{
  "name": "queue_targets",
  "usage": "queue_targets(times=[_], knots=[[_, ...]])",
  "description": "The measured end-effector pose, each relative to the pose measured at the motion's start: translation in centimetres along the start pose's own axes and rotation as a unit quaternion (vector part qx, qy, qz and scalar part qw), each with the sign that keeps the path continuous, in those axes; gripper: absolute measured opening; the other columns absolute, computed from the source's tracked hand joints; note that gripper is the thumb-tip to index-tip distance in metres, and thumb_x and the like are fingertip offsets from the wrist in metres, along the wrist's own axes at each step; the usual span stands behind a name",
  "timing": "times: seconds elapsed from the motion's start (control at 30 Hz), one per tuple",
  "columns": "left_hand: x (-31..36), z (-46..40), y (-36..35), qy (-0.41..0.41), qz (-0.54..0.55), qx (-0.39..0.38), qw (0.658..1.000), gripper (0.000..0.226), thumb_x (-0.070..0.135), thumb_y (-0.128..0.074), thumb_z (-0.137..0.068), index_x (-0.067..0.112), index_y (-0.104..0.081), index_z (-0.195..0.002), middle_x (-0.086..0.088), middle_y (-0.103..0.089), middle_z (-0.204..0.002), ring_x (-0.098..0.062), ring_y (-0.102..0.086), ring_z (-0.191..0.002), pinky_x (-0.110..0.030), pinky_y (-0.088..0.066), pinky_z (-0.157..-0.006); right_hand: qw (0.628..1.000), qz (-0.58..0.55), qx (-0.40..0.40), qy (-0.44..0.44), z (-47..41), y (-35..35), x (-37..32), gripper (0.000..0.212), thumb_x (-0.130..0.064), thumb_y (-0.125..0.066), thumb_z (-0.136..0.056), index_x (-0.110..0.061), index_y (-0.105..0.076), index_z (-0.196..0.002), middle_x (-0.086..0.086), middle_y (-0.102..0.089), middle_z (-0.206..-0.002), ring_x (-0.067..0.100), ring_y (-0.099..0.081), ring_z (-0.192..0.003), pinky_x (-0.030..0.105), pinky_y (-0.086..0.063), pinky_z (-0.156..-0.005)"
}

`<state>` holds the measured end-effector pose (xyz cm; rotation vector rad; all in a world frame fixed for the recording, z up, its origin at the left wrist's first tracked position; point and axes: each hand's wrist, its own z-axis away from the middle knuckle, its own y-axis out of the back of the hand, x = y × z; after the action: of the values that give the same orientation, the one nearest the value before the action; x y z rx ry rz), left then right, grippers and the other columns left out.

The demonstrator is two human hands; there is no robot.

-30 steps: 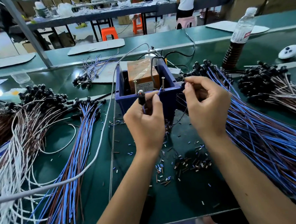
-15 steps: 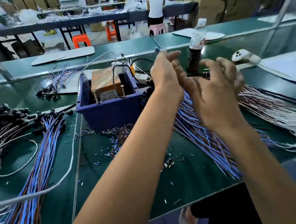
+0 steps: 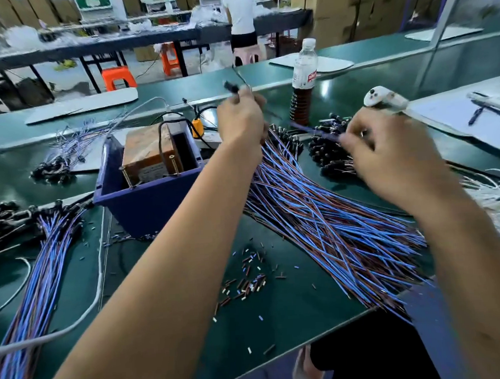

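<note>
A big fan of blue and brown wires [image 3: 325, 214] with black end caps lies on the green table [image 3: 278, 312] at the right. My left hand [image 3: 241, 120] is raised above its far end and pinches a wire whose black connector [image 3: 231, 87] sticks up past the fingers. My right hand [image 3: 385, 150] has its fingers curled around the blurred wire [image 3: 315, 129] that runs between both hands, over a heap of black connectors [image 3: 328, 153]. Left of my left arm stands a blue bin [image 3: 145, 200] holding a brown box device [image 3: 148, 154].
Another bundle of blue and brown wires [image 3: 36, 276] lies at the left, crossed by a grey cable [image 3: 84, 316]. Cut insulation bits [image 3: 247, 276] litter the middle. A bottle [image 3: 302, 82], a white controller [image 3: 383, 97] and white wires [image 3: 498, 196] sit at the right. A person stands far behind.
My view swung right, away from the blue bin. Both hands left the bin's front rim and moved to the right-hand wire pile, where they lifted one wire.
</note>
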<state>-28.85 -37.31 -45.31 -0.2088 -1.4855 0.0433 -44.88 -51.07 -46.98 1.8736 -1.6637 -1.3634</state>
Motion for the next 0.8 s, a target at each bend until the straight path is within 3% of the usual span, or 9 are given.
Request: queue_targets(times=[0.1, 0.17, 0.23, 0.33, 0.4, 0.5, 0.63, 0.7, 0.8], knots=[[-2.7, -0.1, 0.3, 0.050, -0.033, -0.009, 0.998, 0.032, 0.023, -0.049, -0.109, 0.007, -0.058, -0.083, -0.001, -0.053, -0.063, -0.008, -0.045, -0.043, -0.018, -0.036, -0.039, 0.995, 0.044, -0.085, -0.034, 1.0, -2.5, 1.1, 0.017, -0.034, -0.072, -0.096, -0.020, -0.071, -0.086, 0.006, -0.073, -0.080, 0.029, -0.064, -0.077, 0.033, -0.040, -0.068], [-3.7, 0.2, 0.3, 0.066, -0.025, -0.015, 0.997, 0.032, 0.020, -0.056, -0.105, 0.008, -0.054, -0.076, -0.003, -0.052, -0.058, -0.008, -0.043, -0.038, -0.016, -0.037, -0.039, 0.991, 0.053, -0.109, -0.055, 1.7, -4.1, 1.5, 0.017, -0.034, -0.076, -0.093, -0.020, -0.074, -0.084, 0.005, -0.072, -0.081, 0.027, -0.064, -0.077, 0.031, -0.042, -0.069], [-4.3, 0.6, 0.6, 0.052, -0.044, -0.012, 0.998, 0.031, 0.023, -0.060, -0.102, 0.008, -0.055, -0.075, -0.006, -0.056, -0.062, -0.012, -0.047, -0.044, -0.020, -0.041, -0.045, 0.990, 0.053, -0.117, -0.066, 2.1, -5.5, 1.7, 0.018, -0.034, -0.079, -0.091, -0.020, -0.075, -0.081, 0.003, -0.071, -0.079, 0.024, -0.063, -0.076, 0.030, -0.043, -0.070], [-5.0, 1.6, 2.1, 0.001, -0.111, -0.033, 0.993, 0.024, 0.030, -0.059, -0.102, 0.008, -0.062, -0.092, -0.003, -0.065, -0.071, -0.012, -0.053, -0.052, -0.024, -0.044, -0.049, 0.993, 0.032, -0.081, -0.085, 2.2, -6.3, 1.6, 0.015, -0.031, -0.083, -0.088, -0.018, -0.077, -0.083, 0.004, -0.071, -0.083, 0.024, -0.065, -0.078, 0.032, -0.051, -0.074], [-5.2, 2.5, 3.9, -0.001, -0.138, -0.102, 0.985, 0.025, 0.031, -0.059, -0.103, 0.009, -0.064, -0.093, 0.000, -0.064, -0.070, -0.009, -0.050, -0.047, -0.021, -0.038, -0.042, 0.997, 0.016, -0.018, -0.076, 2.4, -6.4, 0.8, 0.012, -0.027, -0.082, -0.088, -0.018, -0.075, -0.086, 0.005, -0.070, -0.086, 0.025, -0.063, -0.080, 0.032, -0.049, -0.073], [-5.2, 4.1, 8.6, 0.023, -0.259, -0.268, 0.928, 0.028, 0.033, -0.060, -0.103, 0.011, -0.068, -0.088, 0.001, -0.059, -0.064, -0.008, -0.046, -0.044, -0.017, -0.030, -0.038, 0.997, -0.037, 0.062, -0.013, 3.1, -7.2, -2.4, 0.009, -0.019, -0.077, -0.090, -0.017, -0.072, -0.083, 0.001, -0.068, -0.081, 0.022, -0.060, -0.075, 0.031, -0.044, -0.069], [-4.5, 6.5, 16.4, 0.127, -0.424, -0.423, 0.791, 0.022, 0.024, -0.056, -0.103, 0.015, -0.071, -0.089, 0.001, -0.064, -0.064, -0.012, -0.049, -0.047, -0.024, -0.032, -0.046, 0.989, -0.130, 0.009, 0.068, 5.7, -9.5, -8.5, 0.016, -0.023, -0.076, -0.092, -0.020, -0.068, -0.078, -0.006, -0.067, -0.068, 0.017, -0.061, -0.062, 0.033, -0.049, -0.062], [-3.5, 7.4, 20.3, 0.148, -0.488, -0.415, 0.754, 0.024, 0.021, -0.054, -0.102, 0.018, -0.073, -0.088, 0.002, -0.066, -0.062, -0.015, -0.048, -0.047, -0.024, -0.033, -0.045, 0.979, -0.172, -0.051, 0.093, 7.1, -11.5, -11.8, 0.017, -0.025, -0.075, -0.092, -0.020, -0.068, -0.078, -0.007, -0.067, -0.068, 0.018, -0.062, -0.063, 0.037, -0.051, -0.064], [-1.7, 7.5, 25.0, 0.131, -0.569, -0.307, 0.751, 0.029, 0.023, -0.054, -0.101, 0.016, -0.072, -0.079, 0.002, -0.059, -0.056, -0.016, -0.048, -0.044, -0.019, -0.034, -0.042, 0.959, -0.208, -0.144, 0.126, 8.7, -14.7, -16.4, 0.016, -0.028, -0.075, -0.091, -0.021, -0.069, -0.079, -0.006, -0.069, -0.071, 0.019, -0.065, -0.068, 0.040, -0.053, -0.064]])
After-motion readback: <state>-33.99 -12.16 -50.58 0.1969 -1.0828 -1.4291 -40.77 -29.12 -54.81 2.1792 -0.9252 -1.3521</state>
